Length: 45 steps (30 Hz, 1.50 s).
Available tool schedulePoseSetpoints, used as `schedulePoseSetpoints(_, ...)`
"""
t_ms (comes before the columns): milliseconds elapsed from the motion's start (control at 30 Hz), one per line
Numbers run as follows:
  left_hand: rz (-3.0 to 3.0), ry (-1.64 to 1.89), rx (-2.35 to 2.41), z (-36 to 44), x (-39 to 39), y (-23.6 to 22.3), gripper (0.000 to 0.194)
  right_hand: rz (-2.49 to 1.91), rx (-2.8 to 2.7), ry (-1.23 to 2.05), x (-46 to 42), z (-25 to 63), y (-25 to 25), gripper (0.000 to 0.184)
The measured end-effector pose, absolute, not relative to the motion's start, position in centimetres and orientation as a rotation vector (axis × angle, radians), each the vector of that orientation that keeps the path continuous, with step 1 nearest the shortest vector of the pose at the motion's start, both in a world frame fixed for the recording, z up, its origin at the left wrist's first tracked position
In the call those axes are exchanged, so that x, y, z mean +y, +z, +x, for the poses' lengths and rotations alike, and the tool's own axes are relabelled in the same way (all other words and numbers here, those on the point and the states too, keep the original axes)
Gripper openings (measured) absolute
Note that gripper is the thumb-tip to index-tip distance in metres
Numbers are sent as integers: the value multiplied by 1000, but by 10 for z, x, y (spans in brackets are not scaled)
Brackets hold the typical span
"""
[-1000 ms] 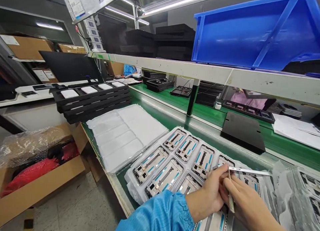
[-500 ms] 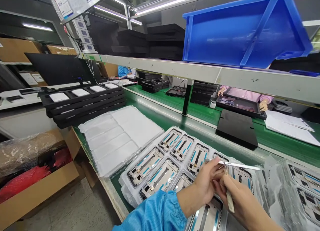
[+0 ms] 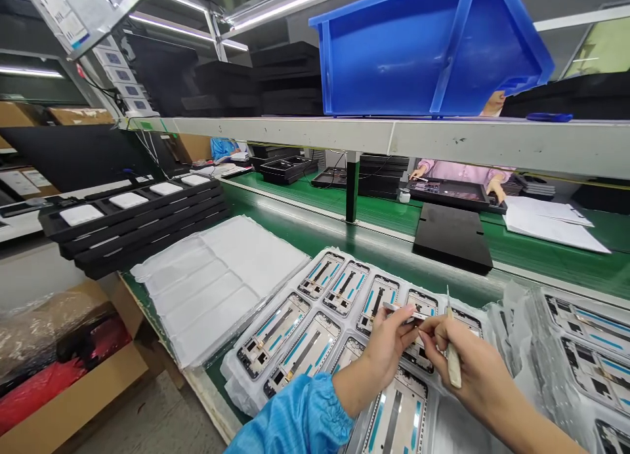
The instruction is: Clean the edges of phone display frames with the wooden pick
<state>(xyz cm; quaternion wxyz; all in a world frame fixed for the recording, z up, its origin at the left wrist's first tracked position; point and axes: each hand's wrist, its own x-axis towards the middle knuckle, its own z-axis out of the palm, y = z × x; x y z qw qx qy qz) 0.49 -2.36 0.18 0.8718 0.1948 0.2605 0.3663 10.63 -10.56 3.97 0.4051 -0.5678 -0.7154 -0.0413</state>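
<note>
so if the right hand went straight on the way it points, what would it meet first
Most likely the left hand, which lies just ahead of the right hand; whether they touch is unclear.

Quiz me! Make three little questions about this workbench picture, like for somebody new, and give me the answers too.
1. True or false: the left hand is gloved.
2. The right hand grips which thing? A) a cup, B) a pale-handled tool, C) a book.
3. How many white pieces show on top of the stack of black trays?

Key:
1. False; it is bare.
2. B.
3. Four.
</note>
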Motion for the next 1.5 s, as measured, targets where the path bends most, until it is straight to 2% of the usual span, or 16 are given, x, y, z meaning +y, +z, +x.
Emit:
schedulePoseSetpoints(767,498,703,502,4,-25,-4,45,-1496,-1812,-234,-109,115,43,25)
schedulePoseSetpoints(1500,570,706,532,3,-30,-6,45,-1512,-1844,-149,-109,115,46,25)
